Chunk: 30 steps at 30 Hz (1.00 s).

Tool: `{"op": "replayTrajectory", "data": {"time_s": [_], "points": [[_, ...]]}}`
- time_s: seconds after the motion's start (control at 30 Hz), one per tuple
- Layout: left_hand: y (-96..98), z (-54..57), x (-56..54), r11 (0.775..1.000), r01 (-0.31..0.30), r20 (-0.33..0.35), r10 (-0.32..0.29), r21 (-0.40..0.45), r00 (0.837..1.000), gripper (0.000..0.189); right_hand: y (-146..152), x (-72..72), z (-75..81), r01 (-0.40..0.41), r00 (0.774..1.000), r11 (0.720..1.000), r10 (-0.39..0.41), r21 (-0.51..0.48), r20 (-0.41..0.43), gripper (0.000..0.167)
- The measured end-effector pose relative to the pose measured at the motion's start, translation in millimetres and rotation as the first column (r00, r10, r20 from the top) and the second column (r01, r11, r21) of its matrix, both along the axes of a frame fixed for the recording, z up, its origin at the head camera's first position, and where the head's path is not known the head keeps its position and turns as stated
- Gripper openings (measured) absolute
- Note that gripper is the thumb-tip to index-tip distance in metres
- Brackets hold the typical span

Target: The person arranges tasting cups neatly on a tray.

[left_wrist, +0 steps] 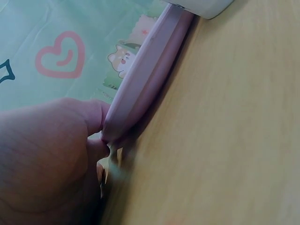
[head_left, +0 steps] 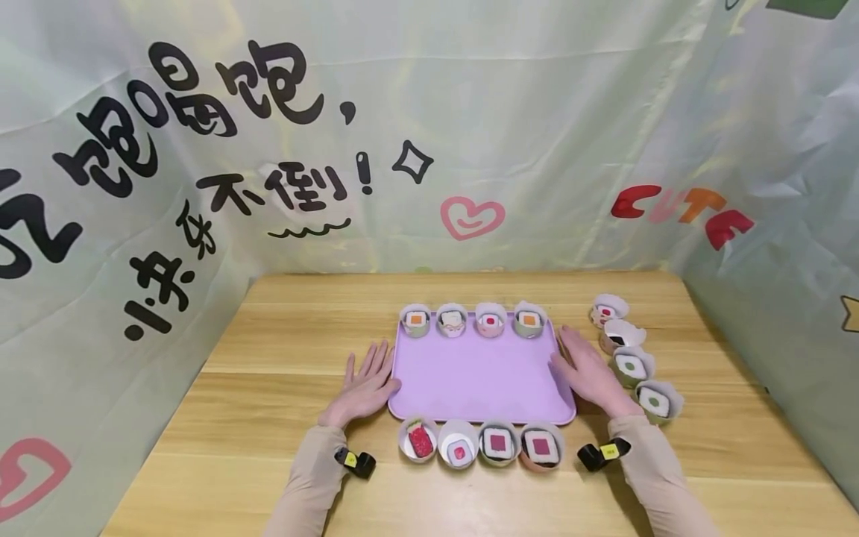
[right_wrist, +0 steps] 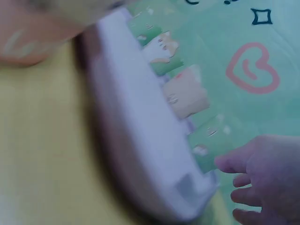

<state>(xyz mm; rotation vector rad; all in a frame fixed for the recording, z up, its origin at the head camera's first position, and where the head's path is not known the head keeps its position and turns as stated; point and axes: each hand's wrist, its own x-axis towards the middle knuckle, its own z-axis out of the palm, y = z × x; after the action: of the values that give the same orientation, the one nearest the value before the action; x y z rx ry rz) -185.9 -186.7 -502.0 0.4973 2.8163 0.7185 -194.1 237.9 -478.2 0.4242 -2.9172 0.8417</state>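
A light purple rectangular tray lies on the wooden table between both hands. My left hand is at its left edge, fingers straight and spread, thumb pointing to the rim. In the left wrist view, that hand's thumb and a fingertip meet the tray's corner. On the opposite side, my right hand lies along the right edge with fingers extended and thumb at the rim. Several paper cups with sushi-like pieces, among them a pink cup, stand in a row along the tray's far edge.
In front of the tray's near edge stands another row of cups, including one with a red piece. More cups, such as a green one, line up right of the right hand. A printed cloth surrounds the table.
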Motion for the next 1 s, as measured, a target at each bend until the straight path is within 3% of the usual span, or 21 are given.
{"op": "replayTrajectory", "data": {"time_s": [0.23, 0.43, 0.6, 0.83, 1.0], "points": [[-1.0, -0.9, -0.3, 1.0, 0.001, -0.007, -0.001, 0.013, 1.0, 0.07, 2, -16.8, 30.9, 0.006, 1.0, 1.0, -0.006, 0.026, -0.002, 0.059], [-1.4, -4.2, -0.3, 1.0, 0.004, -0.017, -0.004, 0.01, 1.0, 0.071, 13, -36.1, 53.0, -0.005, 0.998, 1.0, 0.004, 0.026, 0.065, 0.064], [-0.7, -1.5, 0.1, 1.0, 0.002, -0.002, -0.002, 0.019, 1.0, 0.07, 27, -55.5, 67.7, 0.009, 0.993, 0.995, -0.02, 0.097, 0.113, 0.065], [-0.4, -5.0, -1.9, 0.999, -0.013, 0.014, 0.014, -0.032, 1.0, 0.067, 49, -76.2, 86.4, -0.007, 0.963, 0.989, -0.034, 0.147, 0.269, 0.069], [-1.5, -7.7, -3.7, 0.999, -0.014, 0.022, 0.015, -0.037, 1.0, 0.067, 62, -84.2, 91.5, -0.006, 0.951, 0.986, -0.047, 0.168, 0.307, 0.07]]}}
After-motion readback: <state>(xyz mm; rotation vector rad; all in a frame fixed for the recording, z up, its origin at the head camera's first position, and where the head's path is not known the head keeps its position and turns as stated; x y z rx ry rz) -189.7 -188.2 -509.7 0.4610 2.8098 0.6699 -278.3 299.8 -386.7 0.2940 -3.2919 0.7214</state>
